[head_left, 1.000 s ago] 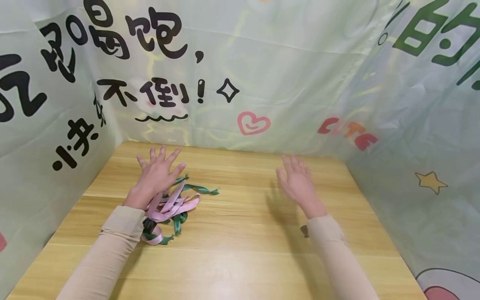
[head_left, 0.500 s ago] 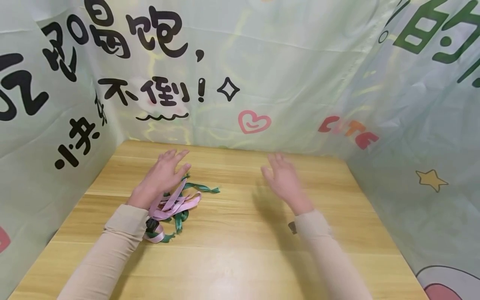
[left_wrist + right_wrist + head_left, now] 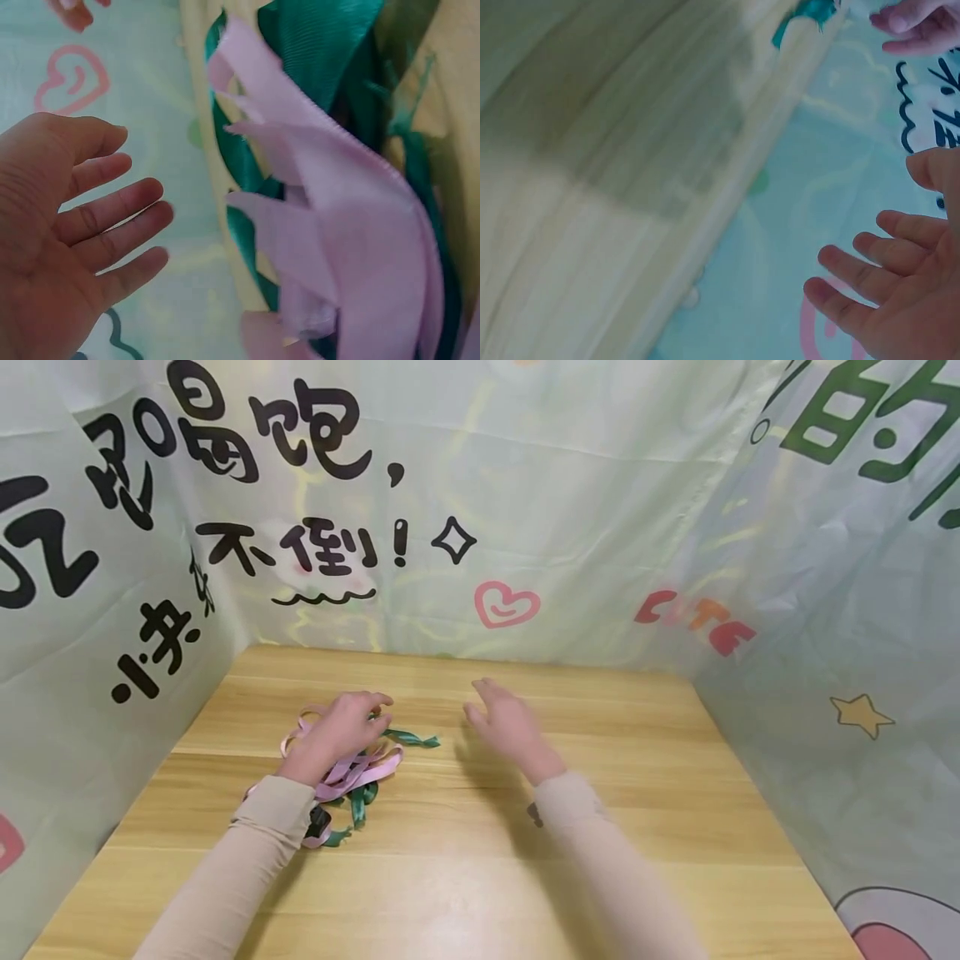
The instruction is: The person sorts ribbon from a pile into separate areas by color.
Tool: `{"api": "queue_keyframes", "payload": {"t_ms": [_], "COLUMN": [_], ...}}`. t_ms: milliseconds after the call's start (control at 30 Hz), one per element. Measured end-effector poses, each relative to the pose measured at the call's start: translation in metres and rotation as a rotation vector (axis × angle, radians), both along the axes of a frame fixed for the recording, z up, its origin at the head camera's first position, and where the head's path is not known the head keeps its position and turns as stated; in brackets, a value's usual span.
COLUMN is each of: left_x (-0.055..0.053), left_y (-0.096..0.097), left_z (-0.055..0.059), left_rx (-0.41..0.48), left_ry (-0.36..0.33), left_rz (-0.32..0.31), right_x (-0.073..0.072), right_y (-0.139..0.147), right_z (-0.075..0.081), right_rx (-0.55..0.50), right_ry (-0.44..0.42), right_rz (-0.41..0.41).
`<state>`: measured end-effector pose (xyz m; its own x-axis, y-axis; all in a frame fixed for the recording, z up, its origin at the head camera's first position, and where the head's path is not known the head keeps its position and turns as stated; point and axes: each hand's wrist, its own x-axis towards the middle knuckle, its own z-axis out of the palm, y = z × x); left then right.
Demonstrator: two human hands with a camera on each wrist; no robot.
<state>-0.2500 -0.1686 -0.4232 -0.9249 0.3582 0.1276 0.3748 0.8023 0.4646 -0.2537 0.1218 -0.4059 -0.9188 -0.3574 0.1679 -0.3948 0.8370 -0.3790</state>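
Observation:
A tangled heap of pink ribbon (image 3: 360,774) and green ribbon (image 3: 358,806) lies on the left half of the wooden table. Over its far part hovers my left hand (image 3: 341,735), which hides some of the strands. In the left wrist view the left hand (image 3: 75,232) has loosely bent, spread fingers and holds nothing; pink ribbon (image 3: 367,240) fills the space beside it. My right hand (image 3: 512,727) is above the table, to the right of the heap and apart from it. Its fingers are relaxed in the right wrist view, and the right hand (image 3: 900,277) grips nothing.
The wooden table (image 3: 450,877) stretches beneath both arms. Printed cloth (image 3: 570,510) hangs along its back and both sides. A small dark device (image 3: 318,822) sits at the left cuff, another dark piece (image 3: 534,814) at the right cuff.
My right hand has moved left toward the ribbon heap. The left hand has drawn nearer and slightly right, its fingers now more bent. The ribbons at the heap's right side look unmoved.

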Motion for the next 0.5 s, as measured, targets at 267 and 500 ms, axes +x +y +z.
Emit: {"api": "queue_keyframes", "payload": {"t_ms": [267, 500], "left_x": [-0.004, -0.009], "left_y": [0.0, -0.002], "left_z": [-0.016, -0.026], "left_rx": [-0.116, -0.18], "left_ry": [0.04, 0.026], "left_rz": [-0.023, -0.037], "right_x": [-0.007, -0.012], "right_y": [-0.033, -0.059], "right_z": [-0.019, -0.031], "right_rx": [0.012, 0.052], "right_ry": [0.018, 0.01], "right_rz": [0.102, 0.144]}}
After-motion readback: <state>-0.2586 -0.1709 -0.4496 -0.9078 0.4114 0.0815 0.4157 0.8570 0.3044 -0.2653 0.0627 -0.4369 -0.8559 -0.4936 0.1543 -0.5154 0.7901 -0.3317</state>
